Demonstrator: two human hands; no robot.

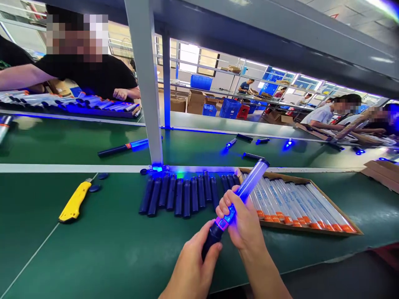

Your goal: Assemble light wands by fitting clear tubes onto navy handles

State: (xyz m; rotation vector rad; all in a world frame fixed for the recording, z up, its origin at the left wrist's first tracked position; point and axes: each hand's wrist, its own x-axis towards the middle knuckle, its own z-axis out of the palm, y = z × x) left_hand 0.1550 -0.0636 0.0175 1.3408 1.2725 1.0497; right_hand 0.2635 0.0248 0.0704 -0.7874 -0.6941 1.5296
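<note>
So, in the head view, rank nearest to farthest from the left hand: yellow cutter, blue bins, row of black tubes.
1. Row of black tubes: just beyond the left hand.
2. Yellow cutter: at left.
3. Blue bins: far background.

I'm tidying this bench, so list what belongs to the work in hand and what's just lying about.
Likely in the work:
glowing tube, held by left hand and right hand
black tubes in a row
boxed clear tubes

Likely just lying about:
yellow knife
two dark discs beside it
</note>
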